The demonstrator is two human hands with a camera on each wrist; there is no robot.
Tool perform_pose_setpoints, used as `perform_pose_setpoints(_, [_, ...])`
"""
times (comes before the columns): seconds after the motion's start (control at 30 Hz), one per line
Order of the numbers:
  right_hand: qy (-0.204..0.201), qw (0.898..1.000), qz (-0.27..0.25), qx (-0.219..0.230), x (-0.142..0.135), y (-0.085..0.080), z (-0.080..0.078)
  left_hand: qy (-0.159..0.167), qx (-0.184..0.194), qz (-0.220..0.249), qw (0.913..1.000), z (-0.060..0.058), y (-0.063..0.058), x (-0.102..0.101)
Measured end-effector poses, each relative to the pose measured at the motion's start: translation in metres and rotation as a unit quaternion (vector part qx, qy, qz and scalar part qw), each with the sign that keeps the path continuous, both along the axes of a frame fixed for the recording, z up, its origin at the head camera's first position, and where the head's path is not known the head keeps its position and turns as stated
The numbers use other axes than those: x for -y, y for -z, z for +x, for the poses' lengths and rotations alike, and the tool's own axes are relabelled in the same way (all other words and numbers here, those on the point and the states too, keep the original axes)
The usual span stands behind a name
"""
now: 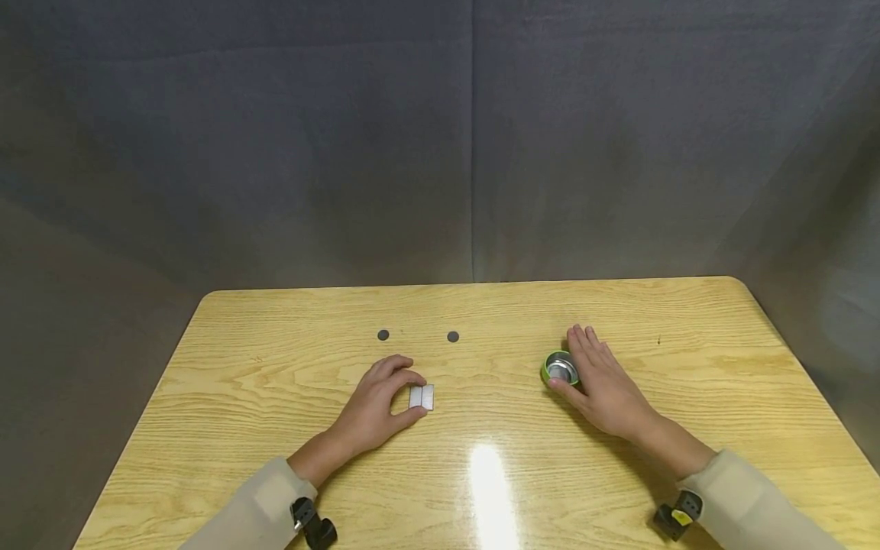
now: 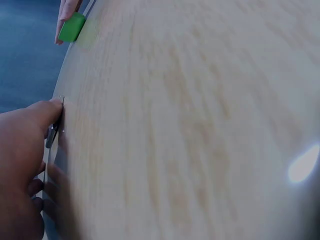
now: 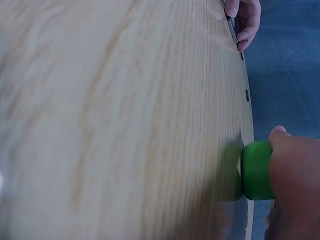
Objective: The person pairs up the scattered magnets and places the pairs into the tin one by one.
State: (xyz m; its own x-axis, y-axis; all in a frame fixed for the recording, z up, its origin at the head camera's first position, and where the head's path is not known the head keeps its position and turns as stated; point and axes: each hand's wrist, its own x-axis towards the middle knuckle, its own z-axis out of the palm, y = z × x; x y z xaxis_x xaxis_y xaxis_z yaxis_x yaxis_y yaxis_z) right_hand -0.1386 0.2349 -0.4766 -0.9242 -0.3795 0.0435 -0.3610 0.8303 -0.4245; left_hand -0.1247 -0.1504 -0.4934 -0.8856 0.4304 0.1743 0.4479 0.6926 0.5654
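My left hand is left of the middle of the table, its thumb and index finger pinching opposite edges of a small silver hinge-like plate. A dark line divides this plate into two panels. Edge-on in the left wrist view, the plate looks thin and metallic. To the right, my right hand holds a small round bowl, green outside and shiny metal inside, between its thumb and fairly straight fingers. The bowl's green wall stands upright on the table in the right wrist view, partly hidden by the hand.
Two dark flat discs, a left one and a right one, lie behind my left hand. The wooden table has rounded back corners. Grey curtains hang behind it and along both sides.
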Motion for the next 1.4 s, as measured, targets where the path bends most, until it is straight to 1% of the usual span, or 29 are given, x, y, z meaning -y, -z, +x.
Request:
perform_pose_setpoints(0.23, [0.001, 1.000, -0.001, 0.004, 0.000, 0.001, 0.000, -0.003, 0.018, -0.006, 0.9998, -0.001, -0.003, -0.002])
perform_pose_setpoints(0.73, [0.003, 1.000, -0.004, 0.005, 0.000, 0.001, 0.000, 0.004, 0.018, -0.023, 0.9996, -0.002, -0.005, -0.004])
perform_pose_setpoints(0.97, [0.006, 1.000, -0.006, 0.004, 0.000, 0.002, 0.000, 0.003, 0.020, -0.008, 0.9998, -0.001, -0.005, -0.007])
perform_pose_setpoints(1.13, [0.007, 1.000, -0.006, 0.005, 0.000, 0.002, 0.000, -0.004, 0.004, -0.006, 1.0000, 0.001, -0.004, -0.008])
perform_pose_setpoints(1.23, [0.007, 1.000, -0.007, 0.007, 0.000, 0.002, 0.000, -0.010, 0.001, -0.004, 0.9999, 0.002, -0.004, -0.010])
perform_pose_setpoints(1.4, [0.007, 1.000, -0.006, 0.007, 0.001, 0.002, 0.001, -0.014, 0.023, 0.004, 0.9996, 0.003, -0.007, -0.011])
